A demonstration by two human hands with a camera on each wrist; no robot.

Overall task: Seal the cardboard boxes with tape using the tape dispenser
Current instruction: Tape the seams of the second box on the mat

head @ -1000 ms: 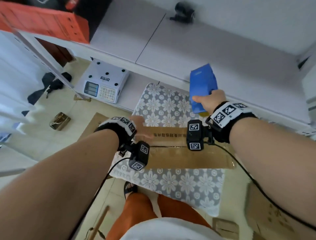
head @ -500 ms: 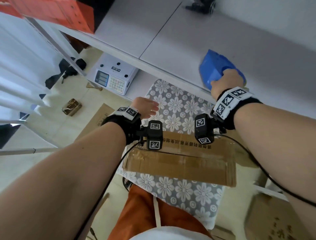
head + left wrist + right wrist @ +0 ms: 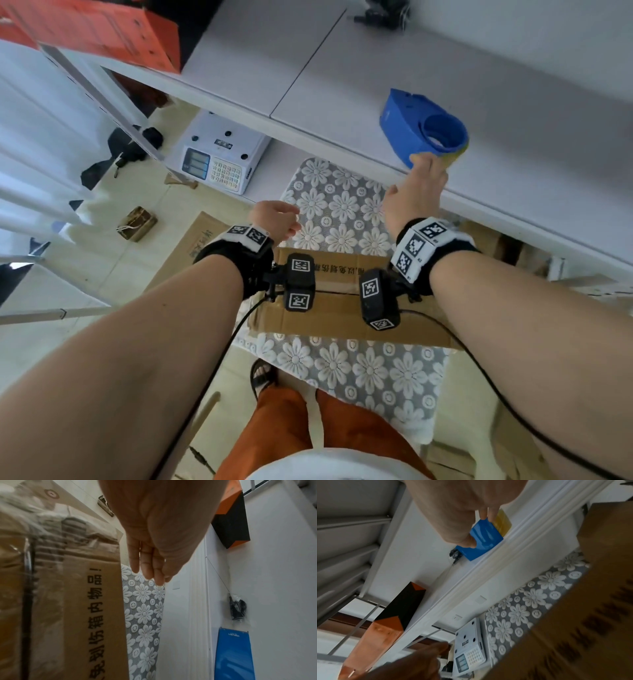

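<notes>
I see the blue tape dispenser (image 3: 423,132) now sitting on the white shelf (image 3: 342,85) near its front edge, where half a second ago my right hand (image 3: 416,190) was wrapped over it; that hand has loosened, its fingertips (image 3: 486,513) only touching the dispenser's near end. My left hand (image 3: 274,219) hangs loosely curled and holds nothing, having come off the cardboard box (image 3: 342,308) it pressed a second ago. The box lies taped along its seam on the flowered cloth (image 3: 342,209).

Both forearms reach forward — left hand (image 3: 274,221) relaxed, right hand (image 3: 416,192) fingers extended.
</notes>
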